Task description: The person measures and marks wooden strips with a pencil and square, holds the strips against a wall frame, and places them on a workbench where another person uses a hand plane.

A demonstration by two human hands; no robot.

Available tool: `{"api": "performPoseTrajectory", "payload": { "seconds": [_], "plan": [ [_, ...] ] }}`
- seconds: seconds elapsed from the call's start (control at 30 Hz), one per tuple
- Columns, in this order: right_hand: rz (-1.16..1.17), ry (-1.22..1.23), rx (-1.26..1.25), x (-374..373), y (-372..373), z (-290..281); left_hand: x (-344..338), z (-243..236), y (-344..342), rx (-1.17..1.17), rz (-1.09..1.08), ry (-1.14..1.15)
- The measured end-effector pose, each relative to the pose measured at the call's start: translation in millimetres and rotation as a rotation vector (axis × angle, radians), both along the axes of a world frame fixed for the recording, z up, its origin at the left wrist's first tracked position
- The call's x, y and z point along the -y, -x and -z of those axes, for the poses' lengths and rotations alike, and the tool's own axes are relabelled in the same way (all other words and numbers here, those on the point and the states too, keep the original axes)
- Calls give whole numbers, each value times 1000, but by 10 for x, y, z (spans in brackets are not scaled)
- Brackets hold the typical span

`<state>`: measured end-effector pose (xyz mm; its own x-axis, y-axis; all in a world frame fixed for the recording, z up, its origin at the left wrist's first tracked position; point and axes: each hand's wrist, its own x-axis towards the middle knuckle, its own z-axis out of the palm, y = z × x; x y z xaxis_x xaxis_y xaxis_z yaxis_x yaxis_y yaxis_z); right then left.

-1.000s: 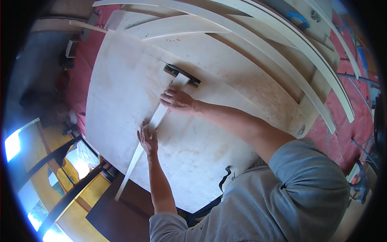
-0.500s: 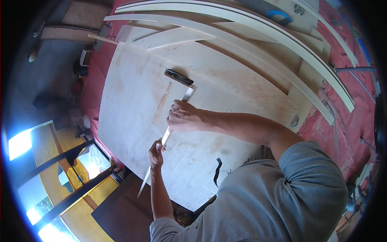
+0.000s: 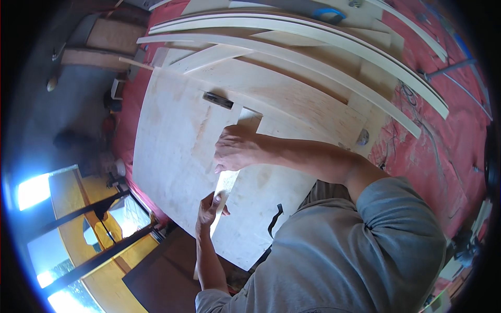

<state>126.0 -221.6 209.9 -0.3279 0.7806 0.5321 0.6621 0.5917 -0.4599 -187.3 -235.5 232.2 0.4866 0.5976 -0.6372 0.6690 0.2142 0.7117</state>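
A thin, pale strip of wood point(image 3: 226, 181) slants across a large light wooden panel point(image 3: 172, 151), its broad face turned up and catching the light. My right hand point(image 3: 236, 148) is closed around the strip's upper part, knuckles upward. Lower down, my left hand point(image 3: 209, 209) grips it with the thumb on top. The strip's far end sticks out beyond my right hand, while its near end is partly hidden by my left forearm. Just past that far end, a small dark oblong tool, which looks like a hand plane point(image 3: 218, 99), lies on the panel.
Long curved wooden strips point(image 3: 292, 52) lie across the far side over flat wood pieces. A red cloth point(image 3: 412, 172) spreads under the panel. A short black strap point(image 3: 275, 220) rests near my torso. A yellow framed structure point(image 3: 73, 219) stands at the lower left.
The wood strip has turned from its narrow edge to its broad face, and its lower end has swung closer to my left forearm. Both hands still grip it. The view has shifted slightly.
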Motion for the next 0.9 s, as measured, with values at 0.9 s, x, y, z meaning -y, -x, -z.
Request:
{"api": "performPoseTrajectory", "payload": {
  "seconds": [0.9],
  "plan": [
    [1033,1446,-191,6623,-526,3684,1668,1306,-1021,-82,245,-14]
  ]
}}
